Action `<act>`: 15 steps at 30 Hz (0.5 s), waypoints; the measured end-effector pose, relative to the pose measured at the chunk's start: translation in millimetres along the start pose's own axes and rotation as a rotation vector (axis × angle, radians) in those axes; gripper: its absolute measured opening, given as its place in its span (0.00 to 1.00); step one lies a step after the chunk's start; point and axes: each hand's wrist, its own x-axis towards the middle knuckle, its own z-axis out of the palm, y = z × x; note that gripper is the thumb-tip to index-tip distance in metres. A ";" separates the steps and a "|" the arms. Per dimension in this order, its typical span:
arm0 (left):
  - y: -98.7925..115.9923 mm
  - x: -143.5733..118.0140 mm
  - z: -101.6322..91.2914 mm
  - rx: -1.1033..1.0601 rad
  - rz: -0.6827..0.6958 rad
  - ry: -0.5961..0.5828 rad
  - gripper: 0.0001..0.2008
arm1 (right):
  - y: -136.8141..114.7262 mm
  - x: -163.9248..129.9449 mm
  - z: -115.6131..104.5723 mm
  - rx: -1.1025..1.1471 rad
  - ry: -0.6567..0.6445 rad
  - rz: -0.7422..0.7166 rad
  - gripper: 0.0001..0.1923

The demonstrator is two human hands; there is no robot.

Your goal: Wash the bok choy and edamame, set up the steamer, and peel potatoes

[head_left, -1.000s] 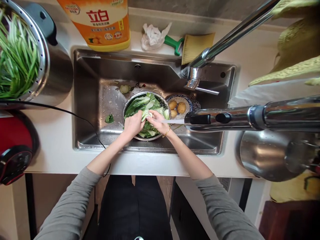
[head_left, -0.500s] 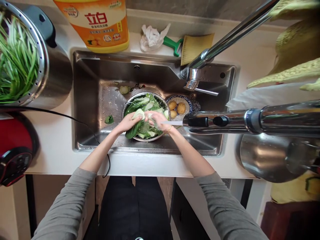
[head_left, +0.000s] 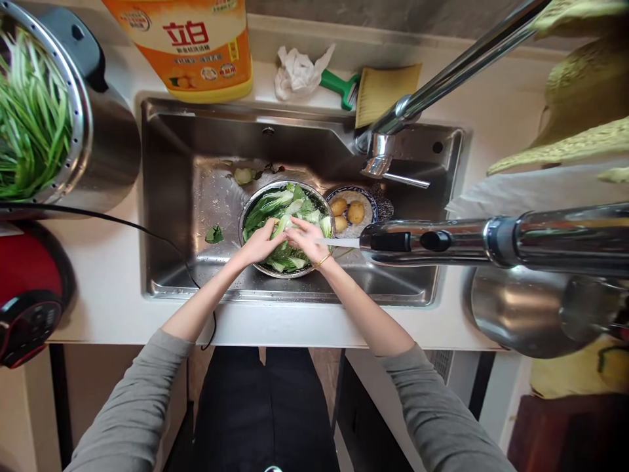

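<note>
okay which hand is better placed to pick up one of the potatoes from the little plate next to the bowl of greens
Probably the right hand. It rests on the greens at the side of the metal bowl nearest the plate holding the potatoes. The left hand is on the far side and would cross over.

Leafy green bok choy (head_left: 275,203) with pale stalks fills a round steel bowl (head_left: 246,216) standing in the sink (head_left: 177,196), wet.

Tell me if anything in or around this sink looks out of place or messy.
Only small things. Loose leaf scraps and a cut stem end lie on the wet sink floor, outside the bowl of greens where both hands work. A crumpled tissue sits on the ledge behind. Nothing looks spilled or broken.
</note>
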 end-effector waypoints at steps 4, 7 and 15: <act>11.5 -2.0 -1.9 0.348 -0.006 -0.001 0.16 | 8.4 2.1 -2.9 -0.050 0.041 -0.019 0.29; 20.4 -1.6 -0.7 0.614 -0.020 -0.041 0.15 | 14.4 3.4 -3.7 -0.161 0.043 -0.051 0.23; 18.8 -0.7 1.2 0.690 -0.012 -0.071 0.18 | 11.7 0.4 -11.4 -0.613 0.007 -0.233 0.14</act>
